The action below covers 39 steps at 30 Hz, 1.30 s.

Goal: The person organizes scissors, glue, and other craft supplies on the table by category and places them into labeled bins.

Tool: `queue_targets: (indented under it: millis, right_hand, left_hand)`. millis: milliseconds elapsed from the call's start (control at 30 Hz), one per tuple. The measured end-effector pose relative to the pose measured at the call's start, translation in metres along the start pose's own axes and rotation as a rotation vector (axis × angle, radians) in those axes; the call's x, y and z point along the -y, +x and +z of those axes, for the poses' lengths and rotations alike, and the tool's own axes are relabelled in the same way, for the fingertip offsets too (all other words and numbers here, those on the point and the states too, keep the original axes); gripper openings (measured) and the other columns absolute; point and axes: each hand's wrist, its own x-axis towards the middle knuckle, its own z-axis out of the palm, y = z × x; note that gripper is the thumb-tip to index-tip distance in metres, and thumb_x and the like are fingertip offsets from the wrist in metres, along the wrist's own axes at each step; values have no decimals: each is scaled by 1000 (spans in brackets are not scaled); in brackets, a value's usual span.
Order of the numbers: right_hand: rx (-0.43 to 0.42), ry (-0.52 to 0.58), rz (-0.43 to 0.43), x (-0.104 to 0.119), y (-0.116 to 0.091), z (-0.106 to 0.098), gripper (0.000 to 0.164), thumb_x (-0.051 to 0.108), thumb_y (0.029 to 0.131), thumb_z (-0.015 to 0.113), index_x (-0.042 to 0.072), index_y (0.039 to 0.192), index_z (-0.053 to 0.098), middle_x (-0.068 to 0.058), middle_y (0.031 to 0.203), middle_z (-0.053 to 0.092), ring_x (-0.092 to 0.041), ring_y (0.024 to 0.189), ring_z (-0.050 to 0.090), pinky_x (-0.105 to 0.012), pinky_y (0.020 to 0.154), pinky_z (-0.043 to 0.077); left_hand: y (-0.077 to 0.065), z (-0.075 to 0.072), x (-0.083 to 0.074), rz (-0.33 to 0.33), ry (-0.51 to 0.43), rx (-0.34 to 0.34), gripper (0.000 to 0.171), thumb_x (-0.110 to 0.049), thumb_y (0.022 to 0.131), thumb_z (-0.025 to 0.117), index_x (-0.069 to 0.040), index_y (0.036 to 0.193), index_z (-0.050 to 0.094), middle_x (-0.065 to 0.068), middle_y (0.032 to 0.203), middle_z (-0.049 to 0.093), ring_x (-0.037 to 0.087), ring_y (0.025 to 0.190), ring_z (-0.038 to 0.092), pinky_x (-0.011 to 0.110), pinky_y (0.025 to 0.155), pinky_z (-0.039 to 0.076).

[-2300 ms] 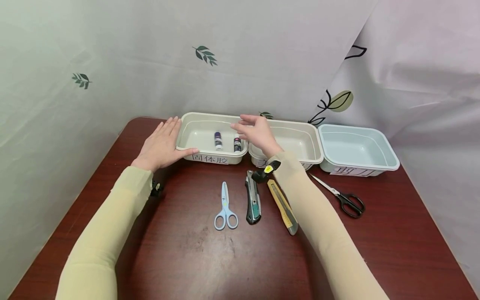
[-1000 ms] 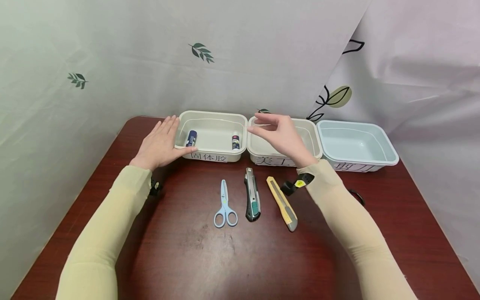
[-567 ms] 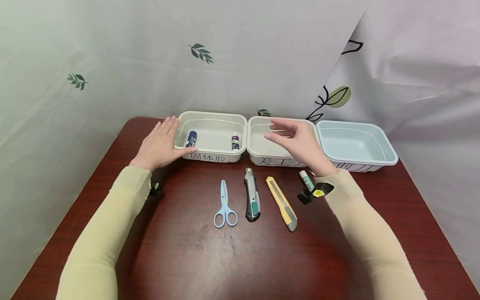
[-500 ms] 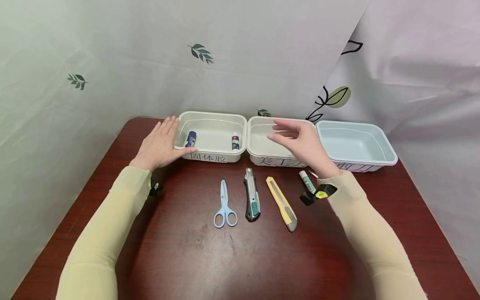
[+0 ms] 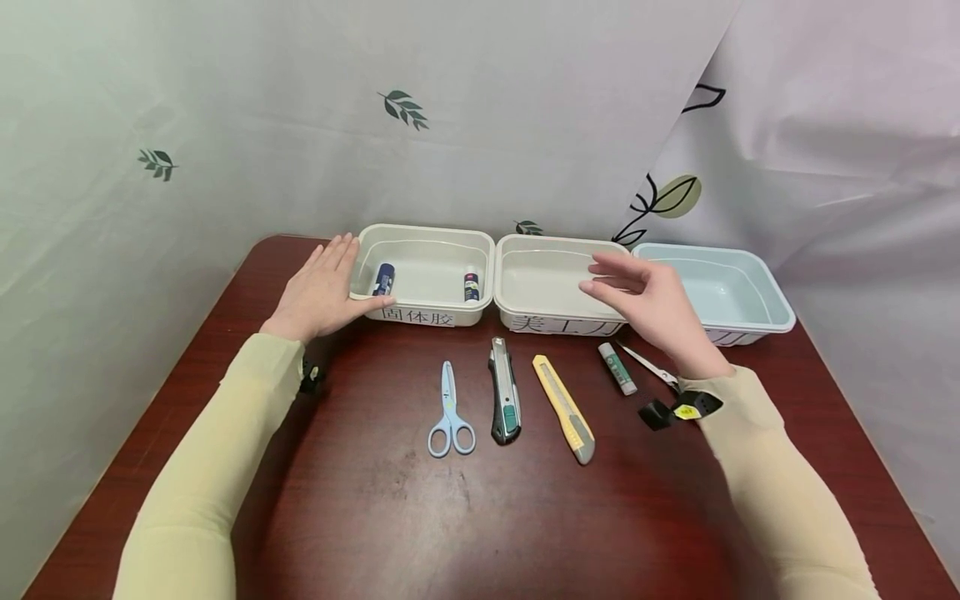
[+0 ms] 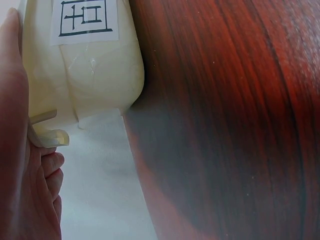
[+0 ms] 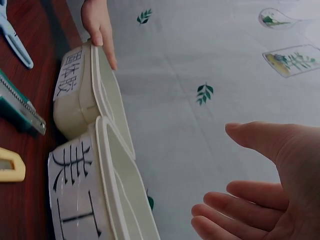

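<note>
The left hand (image 5: 318,287) rested straight-fingered on the left box (image 5: 468,317). The green glue stick (image 5: 617,368) lay on the worktop (image 5: 360,517), slanting far-left to near-right, to the near left of the closer right hand (image 5: 654,307), whose thumb and fingers stood apart, holding nothing; it had moved right, uncovering the stick's near end.

The red-brown table (image 5: 517,521) has a cream box (image 5: 431,275) at 11 o'clock, its twin (image 5: 547,275) at 1, a blue box (image 5: 731,292) at 2. Mid-table, a green-black knife (image 5: 506,392) has blue scissors (image 5: 449,407) at 9, a yellow knife (image 5: 564,408) at 3. Past that, at 2, lie a glue stick (image 5: 617,368) and part-hidden silver scissors (image 5: 651,366).
</note>
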Motion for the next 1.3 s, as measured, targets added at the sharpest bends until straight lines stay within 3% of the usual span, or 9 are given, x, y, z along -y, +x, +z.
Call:
queue_targets:
  millis: [333, 633, 1067, 1300]
  right_hand:
    - [-10, -51, 37, -19, -19, -14, 56, 39, 93, 76, 11, 139, 64, -12, 127, 69, -13, 110, 68, -15, 86, 52]
    - [-5, -76, 100, -39, -34, -22, 56, 44, 91, 77, 13, 136, 67, -9, 127, 69, -7, 108, 68, -13, 85, 51]
    - [12, -144, 127, -68, -52, -15, 56, 42, 88, 81, 7, 130, 70, -9, 121, 72, -3, 98, 70, -12, 79, 51]
    - [29, -197, 133, -88, -54, -12, 56, 37, 88, 82, 1, 129, 69, -12, 121, 72, -9, 95, 72, -12, 75, 52]
  left_hand:
    - [-1, -1, -1, 1, -1, 8, 117, -79, 89, 50, 6, 160, 13, 26, 165, 14, 37, 153, 9, 46, 124, 3]
    - [-1, -1, -2, 0, -4, 4, 118, -80, 89, 50, 6, 160, 13, 26, 165, 14, 37, 153, 9, 46, 124, 3]
    - [1, -1, -1, 6, -4, 16, 116, -79, 90, 48, 7, 160, 11, 27, 165, 12, 38, 153, 8, 44, 124, -2]
    - [1, 0, 0, 5, -6, 19, 117, -79, 90, 48, 7, 160, 11, 27, 165, 12, 39, 153, 8, 45, 124, 0]
